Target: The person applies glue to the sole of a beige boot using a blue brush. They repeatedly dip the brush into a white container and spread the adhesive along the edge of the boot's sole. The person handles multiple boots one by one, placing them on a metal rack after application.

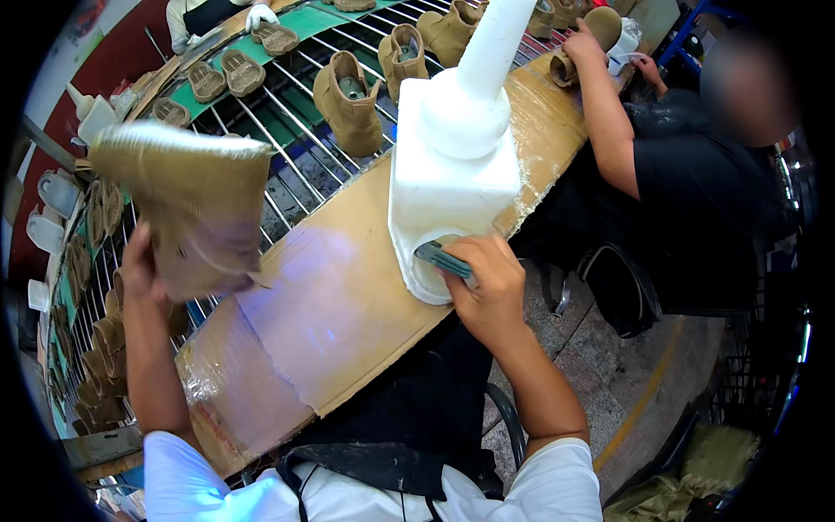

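Left hand (144, 265), on my remote feed, grips a tan boot (204, 213) by the far edge of the worktop (317, 296); right hand (492, 283) pinches a greenish tool (445, 259) at the opening of a white jug (457, 187) near the close edge.

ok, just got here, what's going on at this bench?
The person's left hand holds a tan boot up over the edge of the cardboard-covered board; the boot is motion-blurred. The right hand grips a flat grey-green tool at the low opening of a white plastic container. More tan boots stand on the barred rack beyond. To the right, a co-worker's hand is on tan footwear.
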A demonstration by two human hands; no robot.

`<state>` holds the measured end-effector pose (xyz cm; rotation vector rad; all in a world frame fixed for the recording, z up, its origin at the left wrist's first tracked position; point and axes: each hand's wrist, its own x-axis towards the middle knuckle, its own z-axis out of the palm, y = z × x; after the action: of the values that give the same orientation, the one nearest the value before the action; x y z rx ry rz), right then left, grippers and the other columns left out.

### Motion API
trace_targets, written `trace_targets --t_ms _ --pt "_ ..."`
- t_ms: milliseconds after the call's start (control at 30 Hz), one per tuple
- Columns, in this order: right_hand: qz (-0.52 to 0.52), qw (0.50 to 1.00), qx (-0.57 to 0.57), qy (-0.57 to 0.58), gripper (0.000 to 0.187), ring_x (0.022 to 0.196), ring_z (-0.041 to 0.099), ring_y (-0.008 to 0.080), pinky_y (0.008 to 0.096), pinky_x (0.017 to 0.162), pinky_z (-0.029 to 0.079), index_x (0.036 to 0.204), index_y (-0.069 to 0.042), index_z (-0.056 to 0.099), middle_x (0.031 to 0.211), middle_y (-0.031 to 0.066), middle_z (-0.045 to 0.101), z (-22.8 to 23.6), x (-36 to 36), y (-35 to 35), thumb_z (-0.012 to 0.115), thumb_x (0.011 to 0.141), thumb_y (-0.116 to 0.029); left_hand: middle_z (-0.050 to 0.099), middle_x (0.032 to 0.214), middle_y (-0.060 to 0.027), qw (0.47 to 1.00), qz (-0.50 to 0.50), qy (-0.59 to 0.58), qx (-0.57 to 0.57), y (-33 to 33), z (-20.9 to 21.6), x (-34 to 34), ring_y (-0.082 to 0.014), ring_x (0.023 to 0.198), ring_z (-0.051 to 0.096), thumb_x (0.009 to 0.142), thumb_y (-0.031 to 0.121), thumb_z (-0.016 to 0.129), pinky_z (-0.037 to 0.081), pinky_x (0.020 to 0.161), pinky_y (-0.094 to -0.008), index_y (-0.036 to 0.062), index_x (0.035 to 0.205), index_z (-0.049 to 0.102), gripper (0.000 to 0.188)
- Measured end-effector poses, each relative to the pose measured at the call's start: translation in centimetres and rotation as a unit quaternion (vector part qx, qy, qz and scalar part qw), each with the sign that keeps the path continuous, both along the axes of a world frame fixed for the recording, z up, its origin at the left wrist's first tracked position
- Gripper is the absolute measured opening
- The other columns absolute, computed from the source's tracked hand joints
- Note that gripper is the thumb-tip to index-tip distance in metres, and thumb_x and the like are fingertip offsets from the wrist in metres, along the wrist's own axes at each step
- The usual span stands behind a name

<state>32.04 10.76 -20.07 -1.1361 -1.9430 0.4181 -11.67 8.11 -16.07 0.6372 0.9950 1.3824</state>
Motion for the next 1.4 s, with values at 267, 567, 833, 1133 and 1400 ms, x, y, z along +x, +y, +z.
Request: trace_targets --t_ms 267,567,833,1133,1400 --pt "0.155 0.973 -0.159 -0.068 0.021 0.079 0.057 0.0261 0.0329 0.072 0.046 0.085 -0.001 0.064 0.081 0.0088 0.062 3.5 2.1 0.9 0.074 0.067 0.002 0.057 0.118 -0.0107 0.984 0.099 0.137 0.049 -15.1 -6.7 -1.3 -0.024 0.106 0.059 0.074 0.012 0.074 0.047 0.098 -0.0374 0.0026 0.129 0.047 0.062" --pt "-0.045 0.956 -0.235 0.171 0.019 0.074 0.062 0.0155 0.0291 0.069 0.049 0.093 0.005 0.063 0.084 0.0116 0.067 0.3 1.9 -2.6 0.069 0.077 -0.005 0.062 0.116 -0.0182 0.829 0.022 0.505 0.241 -14.3 -3.8 7.2 -0.0303 0.103 0.063 0.074 0.009 0.074 0.05 0.093 -0.0404 0.0038 0.115 0.055 0.045" --pt "-0.119 0.91 -0.232 0.321 0.021 0.08 0.059 0.0105 0.0254 0.074 0.047 0.1 0.005 0.06 0.09 0.0059 0.065 -0.3 1.3 -3.2 0.066 0.084 -0.007 0.062 0.115 -0.0227 0.692 0.019 0.656 0.302 -14.8 -3.6 11.9 -0.0386 0.103 0.063 0.07 0.012 0.077 0.052 0.088 -0.0439 0.0043 0.112 0.056 0.048" --pt "-0.018 0.741 -0.398 0.541 0.024 0.083 0.058 0.013 0.0274 0.075 0.045 0.104 0.003 0.059 0.096 0.0077 0.063 -0.3 -7.7 -9.8 0.065 0.082 -0.006 0.06 0.118 -0.0192 0.659 0.033 0.693 0.292 -16.8 -4.3 12.6 -0.0359 0.103 0.064 0.069 0.016 0.075 0.054 0.085 -0.0396 0.012 0.113 0.061 0.047" --pt "0.012 0.838 -0.36 0.41 0.021 0.079 0.057 0.0106 0.0255 0.074 0.046 0.098 0.002 0.06 0.089 0.0048 0.062 -3.5 -13.1 -6.5 0.067 0.084 -0.013 0.06 0.119 -0.0173 0.65 0.041 0.698 0.298 -17.4 -4.9 12.3 -0.0351 0.104 0.063 0.07 0.018 0.075 0.055 0.082 -0.0375 0.0165 0.112 0.062 0.045"
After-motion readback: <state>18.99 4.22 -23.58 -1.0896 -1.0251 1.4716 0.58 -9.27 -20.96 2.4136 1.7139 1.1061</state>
